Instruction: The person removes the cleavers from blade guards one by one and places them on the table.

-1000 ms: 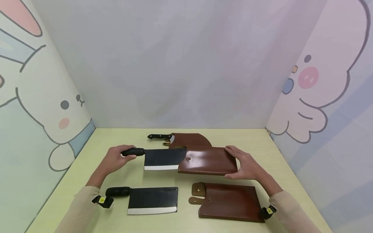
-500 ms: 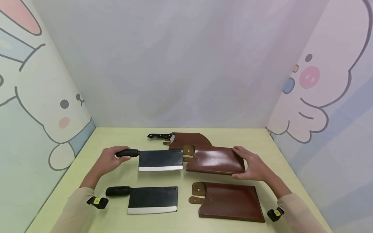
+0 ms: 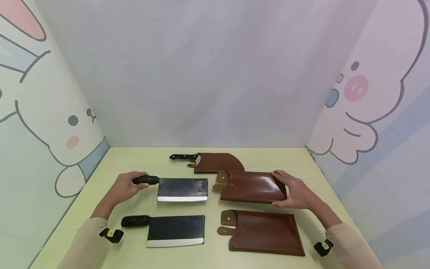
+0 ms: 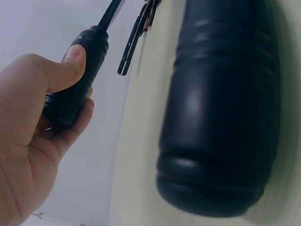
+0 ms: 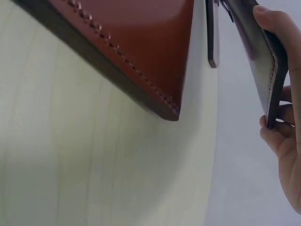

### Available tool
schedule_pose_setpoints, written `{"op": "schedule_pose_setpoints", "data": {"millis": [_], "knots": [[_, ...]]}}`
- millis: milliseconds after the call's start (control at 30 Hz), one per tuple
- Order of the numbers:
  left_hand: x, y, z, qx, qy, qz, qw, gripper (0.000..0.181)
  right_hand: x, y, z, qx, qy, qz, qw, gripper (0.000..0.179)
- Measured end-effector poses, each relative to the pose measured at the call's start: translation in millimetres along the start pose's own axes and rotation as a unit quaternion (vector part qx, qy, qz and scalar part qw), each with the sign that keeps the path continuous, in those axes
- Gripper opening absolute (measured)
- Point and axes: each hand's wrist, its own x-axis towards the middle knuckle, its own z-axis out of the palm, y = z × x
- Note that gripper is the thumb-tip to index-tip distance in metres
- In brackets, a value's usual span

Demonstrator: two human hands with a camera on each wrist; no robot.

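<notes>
My left hand (image 3: 125,186) grips the black handle of a cleaver (image 3: 183,188), its dark blade with a bright edge pointing right. In the left wrist view the thumb lies along that handle (image 4: 77,80). My right hand (image 3: 295,190) holds a glossy brown leather sheath (image 3: 255,186) by its right end, thumb and fingers at the two long edges. The sheath's flap and snap strap hang loose at its left end, facing the blade tip across a small gap. In the right wrist view the held sheath (image 5: 258,56) is seen edge-on in the fingers.
Nearer the front, a second cleaver (image 3: 176,231) lies on the pale table (image 3: 215,259), left of a second brown sheath (image 3: 267,233). Behind, a black-handled knife (image 3: 184,157) sits in a rounded brown sheath (image 3: 220,162). Printed walls enclose the back and sides.
The blade and sheath overlapped in view a second ago and now stand apart. The cleaver has moved left, the sheath right, and both have come slightly lower towards the front.
</notes>
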Motion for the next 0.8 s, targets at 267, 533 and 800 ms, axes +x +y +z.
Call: {"op": "schedule_pose_setpoints", "data": {"millis": [267,533,800], "knots": [[-2.4,-3.2,4.5,-0.006,-0.009,-0.006,0.9999,0.035,-2.8,4.8,0.3,-0.002,-0.016,0.013,0.9998,0.107],[-2.5,-7.3,7.7,-0.009,-0.028,-0.021,0.9993,0.039,-3.4,8.0,1.8,0.001,-0.03,0.017,0.9994,0.107],[-4.2,-12.2,11.5,-0.005,-0.041,-0.033,0.9986,0.041,0.3,10.2,2.6,0.003,-0.051,0.026,0.9984,0.105]]}}
